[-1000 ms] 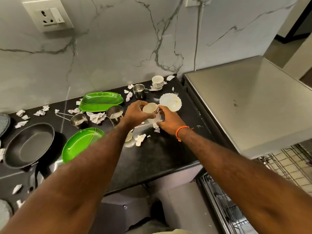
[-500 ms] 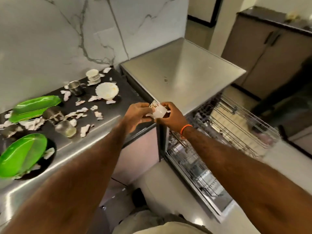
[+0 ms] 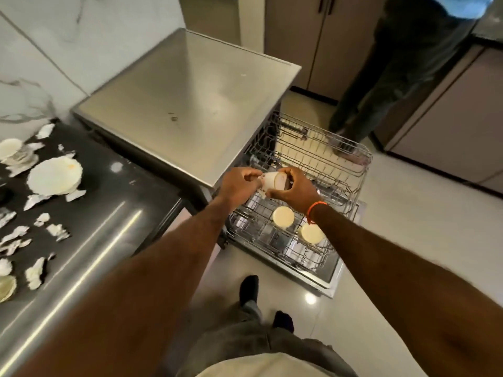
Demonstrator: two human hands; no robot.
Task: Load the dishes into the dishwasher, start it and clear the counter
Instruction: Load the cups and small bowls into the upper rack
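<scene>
Cup [image 3: 273, 180] gripped between left hand [image 3: 239, 183] and right hand [image 3: 295, 190], axis tipped 9-to-3 o'clock, above upper rack [image 3: 340, 170]; 2 inverted cups [image 3: 283, 216] at 6 o'clock.

Both your arms stretched forward, bare, converging. Your left hand [image 3: 239, 183] curled, fingers pinched, palm down. Your right hand [image 3: 295, 190] cupped, fingers bent, almost touching left. Orange band on right wrist.
</scene>
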